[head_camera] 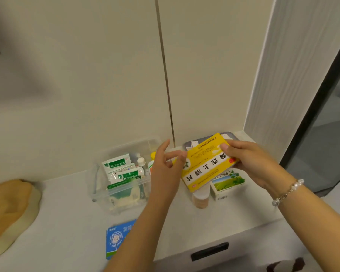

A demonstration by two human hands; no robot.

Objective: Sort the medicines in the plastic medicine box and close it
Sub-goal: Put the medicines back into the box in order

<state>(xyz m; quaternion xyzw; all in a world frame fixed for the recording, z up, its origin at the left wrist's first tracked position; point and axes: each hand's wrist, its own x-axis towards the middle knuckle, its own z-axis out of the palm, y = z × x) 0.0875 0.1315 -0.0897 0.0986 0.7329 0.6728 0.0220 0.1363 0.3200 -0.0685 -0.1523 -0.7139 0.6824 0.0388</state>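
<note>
**Yellow carton held above the counter, medicine box open beside it**

We hold a yellow medicine carton in the air between both hands, just right of the clear plastic medicine box. Its long axis runs from about 7 o'clock to 1 o'clock, printed face up, with the lettering upside down to us. Our right hand pinches its far end, thumb on top and fingers beneath. Our left hand is loosely spread, its fingertips touching the carton's near-left edge.

The box stands open at 9 o'clock of the carton and holds green-and-white sachets and small bottles. We judge the step in hand to be sorting: this carton is about to be placed. The next move calls for turning it to fit the free space, then lowering it in.

A green-and-white carton and an orange bottle lie under the yellow one; a blue packet lies at 7 o'clock. What may be the lid, grey, rests at 12 o'clock.
</note>
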